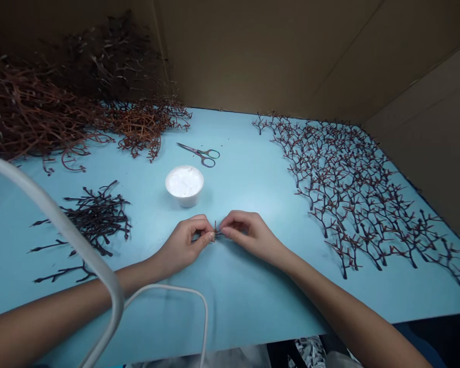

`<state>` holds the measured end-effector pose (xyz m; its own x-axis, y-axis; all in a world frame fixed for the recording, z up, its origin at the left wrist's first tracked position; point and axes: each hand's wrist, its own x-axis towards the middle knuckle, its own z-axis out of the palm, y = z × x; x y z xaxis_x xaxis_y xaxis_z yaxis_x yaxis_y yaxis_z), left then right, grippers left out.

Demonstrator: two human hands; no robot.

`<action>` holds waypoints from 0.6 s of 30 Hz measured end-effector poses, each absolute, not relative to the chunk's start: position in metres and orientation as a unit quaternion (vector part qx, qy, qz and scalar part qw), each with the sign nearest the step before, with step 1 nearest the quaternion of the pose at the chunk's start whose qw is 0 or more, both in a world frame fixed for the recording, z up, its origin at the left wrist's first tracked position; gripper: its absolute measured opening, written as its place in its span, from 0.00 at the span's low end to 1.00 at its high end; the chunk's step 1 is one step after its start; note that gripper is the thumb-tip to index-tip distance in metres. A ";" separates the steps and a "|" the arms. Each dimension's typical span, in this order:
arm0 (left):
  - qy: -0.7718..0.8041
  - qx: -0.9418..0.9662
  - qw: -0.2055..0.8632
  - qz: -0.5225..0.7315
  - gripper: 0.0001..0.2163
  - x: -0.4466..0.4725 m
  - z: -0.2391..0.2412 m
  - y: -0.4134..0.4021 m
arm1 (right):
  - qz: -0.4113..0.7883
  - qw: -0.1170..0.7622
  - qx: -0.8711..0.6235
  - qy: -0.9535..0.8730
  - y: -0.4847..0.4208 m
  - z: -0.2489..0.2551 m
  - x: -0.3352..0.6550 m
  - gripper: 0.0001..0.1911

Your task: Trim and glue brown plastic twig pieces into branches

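Cup point(184, 185) behind held twig point(215, 228) (scissors point(201, 153) beyond)

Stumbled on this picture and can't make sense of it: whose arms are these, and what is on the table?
One camera, worn on a person's head, looks down at their own bare arms. The left hand and right hand together pinch a small dark twig over a blue table. Behind them are a cup of something white and scissors. A brown tangle lies far left, a dark bundle nearer, and spread-out twigs on the right. Cardboard walls it in. The white loop is a cable.
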<state>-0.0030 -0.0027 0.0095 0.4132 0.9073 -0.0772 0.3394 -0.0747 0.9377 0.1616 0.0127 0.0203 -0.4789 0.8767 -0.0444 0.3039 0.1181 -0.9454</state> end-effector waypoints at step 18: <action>0.443 0.695 0.501 0.264 0.10 -0.003 0.014 -0.001 | 0.497 0.328 -0.449 -0.666 0.001 0.012 0.148 0.06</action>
<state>-0.0028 -0.0013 0.0135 0.4675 0.8807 -0.0765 0.3510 -0.1055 0.9304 0.1484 0.0013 0.0120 -0.3804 0.9248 -0.0096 0.2718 0.1018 -0.9570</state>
